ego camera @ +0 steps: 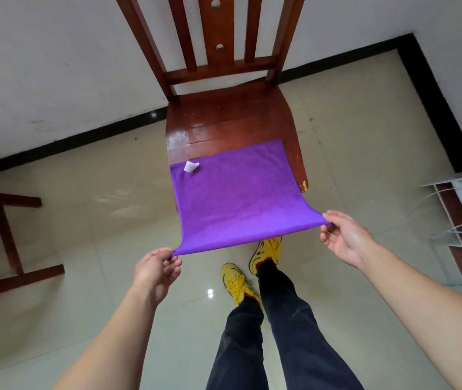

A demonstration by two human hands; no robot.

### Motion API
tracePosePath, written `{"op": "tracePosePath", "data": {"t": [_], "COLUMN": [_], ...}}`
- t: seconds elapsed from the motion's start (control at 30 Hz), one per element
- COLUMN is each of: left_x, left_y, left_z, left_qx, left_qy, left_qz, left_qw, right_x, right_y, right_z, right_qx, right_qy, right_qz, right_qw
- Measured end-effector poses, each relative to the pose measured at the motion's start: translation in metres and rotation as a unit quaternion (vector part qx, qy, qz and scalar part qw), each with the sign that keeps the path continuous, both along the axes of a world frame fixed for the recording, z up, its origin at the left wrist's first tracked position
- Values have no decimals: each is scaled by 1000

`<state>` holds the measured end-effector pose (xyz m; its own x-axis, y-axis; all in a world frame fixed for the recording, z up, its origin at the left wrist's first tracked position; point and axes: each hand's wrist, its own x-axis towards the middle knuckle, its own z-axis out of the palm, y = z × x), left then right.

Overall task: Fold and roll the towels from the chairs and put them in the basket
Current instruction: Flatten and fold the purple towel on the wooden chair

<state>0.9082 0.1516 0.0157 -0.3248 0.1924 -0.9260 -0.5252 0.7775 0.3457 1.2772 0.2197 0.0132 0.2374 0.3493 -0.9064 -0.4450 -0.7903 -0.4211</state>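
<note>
Purple towel [235, 198] sits far half flat on the chair [232, 116] seat, near half stretched taut out over the floor [83, 192]. Left hand [156, 271] pinches the near-left corner, right hand [342, 237] the near-right one, and each grip is closed on cloth alone. For a clean fold, I'd carry both corners forward level, land them square on the far edge by the white tag [191, 166], and keep the tension even.
</note>
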Motion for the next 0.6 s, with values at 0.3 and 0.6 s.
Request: {"op": "tracePosePath", "data": {"t": [0.3, 0.6], "left_x": [-15, -27], "left_y": [118, 189], "left_z": [8, -51], "left_qx": [114, 35], "left_qy": [96, 348], "left_qz": [-110, -404], "left_qw": [983, 845], "right_x": [-26, -46], "right_y": [118, 199], "right_z": [11, -56], "right_qx": [49, 60], "right_qy": [-4, -218], "right_qz": [73, 282], "right_qw": [996, 932]}}
